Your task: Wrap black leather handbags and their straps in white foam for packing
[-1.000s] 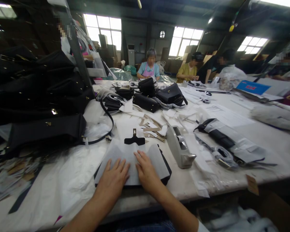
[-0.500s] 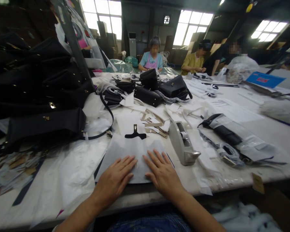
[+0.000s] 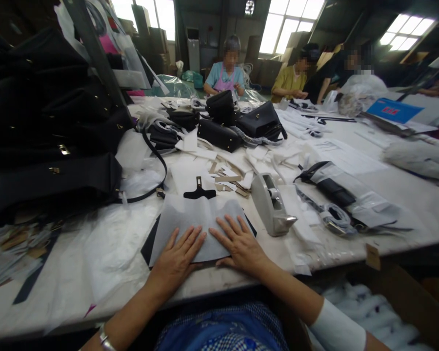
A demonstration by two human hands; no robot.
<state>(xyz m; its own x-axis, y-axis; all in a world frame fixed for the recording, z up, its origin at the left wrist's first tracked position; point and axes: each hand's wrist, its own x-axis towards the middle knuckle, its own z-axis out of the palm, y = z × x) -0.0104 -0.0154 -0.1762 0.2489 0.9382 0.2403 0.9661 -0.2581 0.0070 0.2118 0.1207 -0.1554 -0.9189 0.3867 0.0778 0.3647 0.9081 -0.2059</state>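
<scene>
A sheet of pale tissue paper (image 3: 208, 219) lies over a flat black bag piece (image 3: 151, 243), whose dark corners stick out at both sides. At its far edge shows a black tab (image 3: 199, 192) with a gold-coloured metal fitting. My left hand (image 3: 177, 258) rests flat on the near left part of the paper, fingers spread. On the near right part lies my right hand (image 3: 241, 246), also flat with its fingers apart. Neither hand grips anything. A grey tape dispenser (image 3: 272, 207) stands just right of the paper.
Black handbags (image 3: 54, 185) are piled high at the left, with more black bags (image 3: 221, 131) ahead. Cardboard strips (image 3: 227, 180) lie beyond the paper. At the right is a wrapped black strap bundle (image 3: 336, 195). Co-workers (image 3: 225, 73) sit across the table.
My view has tilted down a little, so the scene sits higher. Both hands have shifted slightly over the paper, the fingers still spread. More of the black left corner shows.
</scene>
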